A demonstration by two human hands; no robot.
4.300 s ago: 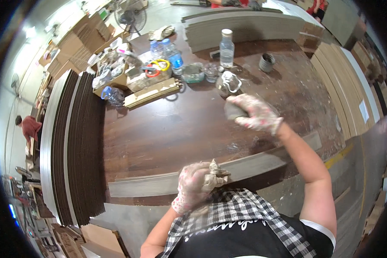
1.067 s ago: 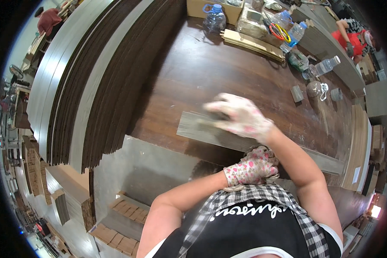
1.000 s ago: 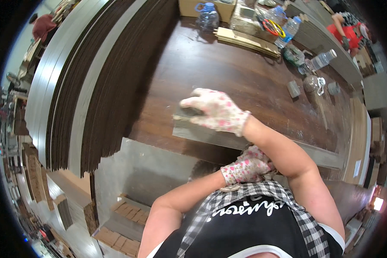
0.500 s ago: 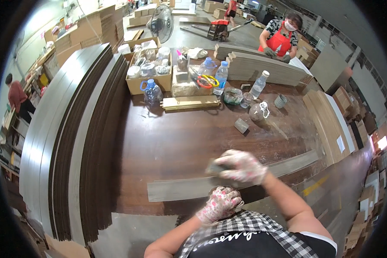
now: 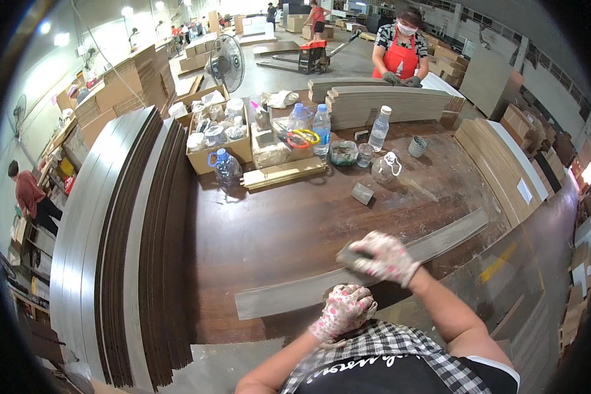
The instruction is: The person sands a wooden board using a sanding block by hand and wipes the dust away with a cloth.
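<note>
A long, narrow grey board [image 5: 276, 299] lies across the near side of the brown table, slanting up to the right. My right hand [image 5: 389, 257], in a white glove with pink spots, is closed on a small grey block [image 5: 352, 259] at the middle of the board; motion blurs it slightly. Close to my body, my left hand [image 5: 348, 308], gloved alike, is curled at the board's near edge. Something dark shows beside its fingers, too hidden to name. Farther off, another grey block [image 5: 362, 194] rests on the tabletop.
Tall stacks of dark boards [image 5: 105, 230] line the left side. A carton of jars [image 5: 243, 152], water bottles [image 5: 321, 130], scissors [image 5: 303, 138] and wooden strips [image 5: 285, 172] stand at the back. Board stacks [image 5: 387, 108] lie before a person in a red apron [image 5: 400, 59]. More panels [image 5: 499, 171] lean right.
The whole view has shifted, showing more of the far room. My right hand and its block have moved slightly right along the board. My left hand stays at the near edge.
</note>
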